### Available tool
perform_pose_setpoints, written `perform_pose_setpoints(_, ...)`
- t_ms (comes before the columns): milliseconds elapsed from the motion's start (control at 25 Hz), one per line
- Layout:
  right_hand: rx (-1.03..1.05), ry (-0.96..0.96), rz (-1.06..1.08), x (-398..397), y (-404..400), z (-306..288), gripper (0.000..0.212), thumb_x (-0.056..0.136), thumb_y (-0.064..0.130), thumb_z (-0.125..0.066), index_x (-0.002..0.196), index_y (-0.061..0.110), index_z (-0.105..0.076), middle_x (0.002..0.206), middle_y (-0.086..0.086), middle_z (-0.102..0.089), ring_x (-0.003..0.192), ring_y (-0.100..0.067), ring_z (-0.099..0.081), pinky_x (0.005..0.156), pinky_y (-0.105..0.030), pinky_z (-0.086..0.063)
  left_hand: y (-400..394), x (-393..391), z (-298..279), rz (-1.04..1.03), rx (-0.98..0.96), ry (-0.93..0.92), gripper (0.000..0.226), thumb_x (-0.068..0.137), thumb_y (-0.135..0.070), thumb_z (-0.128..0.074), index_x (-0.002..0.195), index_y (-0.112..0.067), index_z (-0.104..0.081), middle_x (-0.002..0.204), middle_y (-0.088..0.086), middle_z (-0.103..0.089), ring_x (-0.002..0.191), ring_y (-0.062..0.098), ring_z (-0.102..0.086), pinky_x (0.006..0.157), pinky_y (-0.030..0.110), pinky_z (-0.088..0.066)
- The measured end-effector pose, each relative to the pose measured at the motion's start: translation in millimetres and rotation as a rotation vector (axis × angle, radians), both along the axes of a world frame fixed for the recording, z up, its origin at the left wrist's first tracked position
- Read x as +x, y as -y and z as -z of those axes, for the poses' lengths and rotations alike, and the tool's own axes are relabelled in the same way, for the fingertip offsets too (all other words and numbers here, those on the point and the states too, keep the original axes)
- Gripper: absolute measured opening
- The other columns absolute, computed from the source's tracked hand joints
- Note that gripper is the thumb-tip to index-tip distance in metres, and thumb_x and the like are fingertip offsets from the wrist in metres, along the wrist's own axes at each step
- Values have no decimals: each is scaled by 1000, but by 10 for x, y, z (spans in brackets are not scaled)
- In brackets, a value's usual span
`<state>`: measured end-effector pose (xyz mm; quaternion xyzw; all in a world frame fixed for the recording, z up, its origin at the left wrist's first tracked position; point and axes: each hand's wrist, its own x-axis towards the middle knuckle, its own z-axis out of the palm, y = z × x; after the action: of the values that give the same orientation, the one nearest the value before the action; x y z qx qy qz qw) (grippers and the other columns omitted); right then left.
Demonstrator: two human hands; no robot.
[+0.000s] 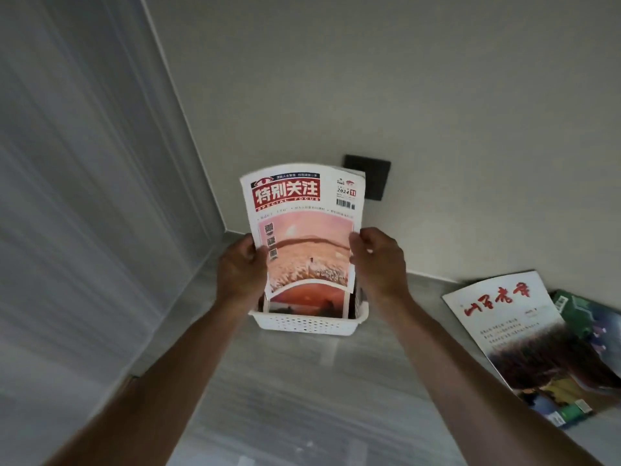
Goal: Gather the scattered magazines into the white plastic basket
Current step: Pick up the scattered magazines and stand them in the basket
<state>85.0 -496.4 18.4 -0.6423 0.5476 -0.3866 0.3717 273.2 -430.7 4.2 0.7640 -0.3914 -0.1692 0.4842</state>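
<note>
**Magazine held upright over white basket in room corner**

Two hands grip a magazine with a red masthead (304,227) by its side edges, holding it upright above a white plastic basket (307,322) that sits on the grey floor (302,391) close to the corner of the room. The left hand (240,267) is closed on the cover's left edge, thumb on the front; the right hand (378,258) pinches the right edge, fingers curled around it. The magazine's lower end overlaps the basket's tall front panel, and more printed matter, with a reddish cover (307,301), stands inside the basket behind that panel. Whether the held magazine already touches the basket's bottom cannot be told. Behind its top corner, a dark wall plate (378,178) is mounted on the pale wall. To the right, two more magazines lie on the floor against the wall: a white-covered one with red calligraphy (517,338) on top of a green-covered one (591,327). A curtain (84,179) hangs at left.
</note>
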Motion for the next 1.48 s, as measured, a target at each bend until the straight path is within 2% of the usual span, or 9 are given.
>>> perform_pose_setpoints(120,142,-164,-4,117,81,313,48,92,24,-58,136,11,-45,134,-11,-60,119,-30,-59,96,-36,-49,85,130,284,33,253,143,31,90,-27,-57,119,-17,-51,116,8,-67,97,27,-66,78,36,-54)
perform_pose_setpoints(320,-28,-979,-524,-90,-288,1021,51,94,43,-51,141,23,-43,129,-1,-64,121,-21,-56,109,-38,-32,-357,84,871,553,621,643,45,89,-32,-58,133,-23,-51,124,3,-62,113,24,-56,98,33,-42)
perform_pose_setpoints(560,-112,-1050,-473,-500,-857,1094,42,96,51,-36,125,26,-53,119,6,-65,112,-17,-58,94,-42,-34,-988,-326,890,530,510,602,47,92,-37,-52,138,-29,-46,131,-6,-57,126,19,-47,111,32,-32)
perform_pose_setpoints(720,-189,-935,-475,-1013,-1585,1081,39,87,58,-42,95,29,-68,84,12,-74,74,-11,-68,77,-41,-48,-1691,-616,849,587,317,369,39,81,-33,-65,120,-32,-62,118,-12,-68,112,5,-60,107,27,-43)
perform_pose_setpoints(840,-319,-539,-269,-1174,-1508,1003,31,82,52,-57,101,28,-62,83,19,-70,69,-2,-64,69,-29,-53,-1638,-307,775,345,130,42,38,80,-35,-72,116,-38,-59,112,-22,-64,103,-3,-62,86,21,-53)
perform_pose_setpoints(960,130,188,-99,-985,-885,797,61,76,38,-77,129,24,-50,113,29,-67,104,6,-63,75,-22,-56,-1010,-9,609,215,227,-208,89,59,-50,-86,136,-41,-40,130,-21,-50,118,6,-48,98,33,-41)
perform_pose_setpoints(1040,413,489,-142,-781,-496,776,64,70,18,-84,128,15,-54,116,2,-73,109,-21,-69,78,-32,-60,-546,16,542,356,262,-466,105,48,-42,-93,139,-32,-40,133,-13,-54,120,13,-53,104,44,-42)
perform_pose_setpoints(1200,382,508,-114,-606,-328,783,49,69,10,-81,114,11,-64,103,-12,-77,98,-36,-72,70,-35,-62,-196,-160,578,453,169,-582,66,57,-21,-90,115,-23,-60,105,1,-76,98,26,-72,78,42,-61)
perform_pose_setpoints(1480,179,598,-275,-910,-796,700,67,68,27,-87,124,12,-53,111,-9,-73,101,-28,-72,76,-36,-61,-623,-117,560,598,-181,-626,79,58,-15,-91,126,-4,-52,113,16,-71,105,33,-69,80,41,-59)
